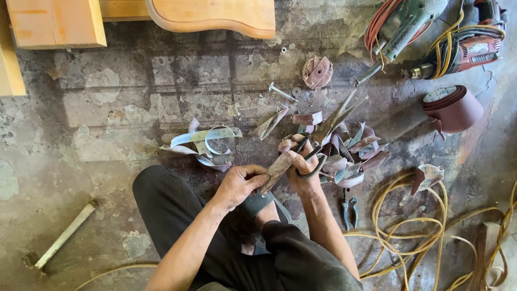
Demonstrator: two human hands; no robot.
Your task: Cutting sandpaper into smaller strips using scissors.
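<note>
My left hand (239, 185) grips a brownish strip of sandpaper (276, 171) near its lower end. My right hand (302, 168) is closed on a pair of dark scissors (311, 157), fingers through the handle loops, with the blades at the upper end of the strip. Both hands hover just above the concrete floor, over my crossed legs in dark trousers (226, 242). Right beyond the hands lies a heap of cut sandpaper pieces (350, 153), reddish-brown with pale backs.
Curled pale strips (204, 145) lie left of the hands. A sandpaper roll (455, 110), a folded sanding disc (317, 71), a bolt (282, 92), pliers (350, 211), power tools (431, 32) and coiled yellow cable (425, 231) lie right. Wooden boards (210, 16) sit at the top; a stick (64, 234) lower left.
</note>
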